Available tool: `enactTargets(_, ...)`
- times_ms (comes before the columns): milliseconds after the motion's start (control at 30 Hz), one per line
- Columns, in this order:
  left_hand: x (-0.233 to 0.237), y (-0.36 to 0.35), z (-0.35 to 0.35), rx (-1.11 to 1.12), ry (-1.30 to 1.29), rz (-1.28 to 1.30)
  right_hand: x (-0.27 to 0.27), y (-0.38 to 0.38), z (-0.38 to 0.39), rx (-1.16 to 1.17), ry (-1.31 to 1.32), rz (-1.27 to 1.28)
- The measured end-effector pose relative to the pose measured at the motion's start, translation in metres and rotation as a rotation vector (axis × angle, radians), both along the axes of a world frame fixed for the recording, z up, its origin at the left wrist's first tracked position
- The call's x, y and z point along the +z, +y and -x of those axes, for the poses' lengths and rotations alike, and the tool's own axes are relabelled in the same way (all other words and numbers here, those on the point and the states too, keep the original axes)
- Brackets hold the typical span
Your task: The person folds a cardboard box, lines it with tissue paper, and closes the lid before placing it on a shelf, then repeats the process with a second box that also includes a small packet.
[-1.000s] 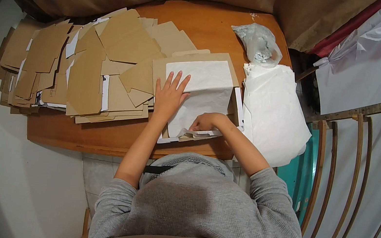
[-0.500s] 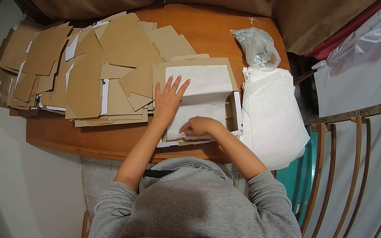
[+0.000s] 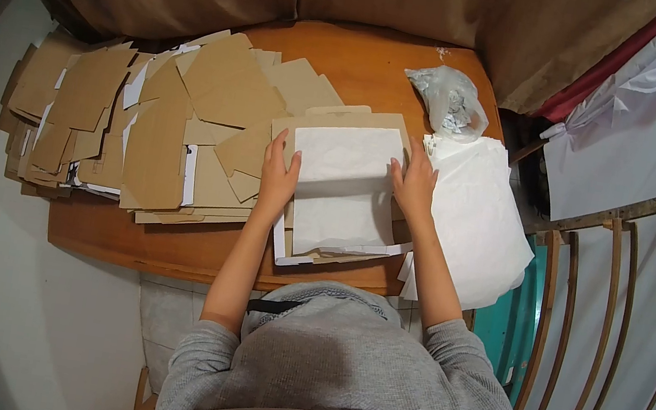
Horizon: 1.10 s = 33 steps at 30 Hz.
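An open cardboard box [image 3: 282, 242] with a raised back flap sits at the table's front, lined with a creased sheet of white paper [image 3: 344, 207]. My left hand [image 3: 279, 174] is at the box's left side, fingers stretched forward and thumb apart over the paper's left edge. On the opposite side, my right hand [image 3: 416, 188] mirrors it, its thumb at the paper's right edge and its fingers extended beside the paper stack. Both hands are open. My right forearm hides part of the box's right wall.
Flattened cardboard pieces [image 3: 159, 146] lie in overlapping piles on the left of the wooden table [image 3: 351, 51]. A stack of white paper [image 3: 477, 227] lies at right, with a clear plastic bag [image 3: 453, 105] behind it. A wooden rack [image 3: 573, 326] stands beyond the right edge.
My right hand has left the paper near the front of the box and moved to the right side. My left hand has slid off the paper to the left side.
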State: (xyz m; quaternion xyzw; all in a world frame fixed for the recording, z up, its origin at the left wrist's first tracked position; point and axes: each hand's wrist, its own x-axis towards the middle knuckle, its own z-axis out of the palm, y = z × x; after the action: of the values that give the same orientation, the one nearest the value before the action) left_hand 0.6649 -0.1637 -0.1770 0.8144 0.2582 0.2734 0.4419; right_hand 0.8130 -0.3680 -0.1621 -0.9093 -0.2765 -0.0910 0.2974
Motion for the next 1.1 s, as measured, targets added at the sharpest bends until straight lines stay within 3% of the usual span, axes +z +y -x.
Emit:
enactTargets(33,-0.001,0.003,0.001,0.018,-0.014,0.039,-0.004,0.002,-0.003,-0.035,0.13,0.076)
enactTargets(267,-0.007,0.005,0.011,0.031,-0.005,0.242,-0.018,0.014,0.0,0.017,0.084,0.095)
enactTargets(433,-0.017,0.009,0.009,0.016,-0.012,0.225,-0.018,0.022,-0.003,0.114,0.182,-0.101)
enactTargets(567,-0.007,0.002,0.008,0.041,-0.001,0.204,-0.016,0.027,-0.014,0.091,0.299,-0.092)
enactTargets(633,-0.005,0.001,0.004,0.074,-0.05,0.286,-0.019,0.03,-0.022,0.141,0.224,-0.4)
enactTargets(767,-0.002,-0.005,-0.002,0.192,-0.102,0.417,-0.011,0.021,-0.035,0.065,0.28,-0.356)
enactTargets(1000,-0.017,-0.009,-0.011,0.212,-0.21,0.425,-0.021,-0.002,-0.048,0.107,0.416,-0.374)
enactTargets(1100,-0.021,-0.012,-0.01,0.259,-0.132,0.275,-0.018,-0.007,-0.044,0.083,0.477,-0.335)
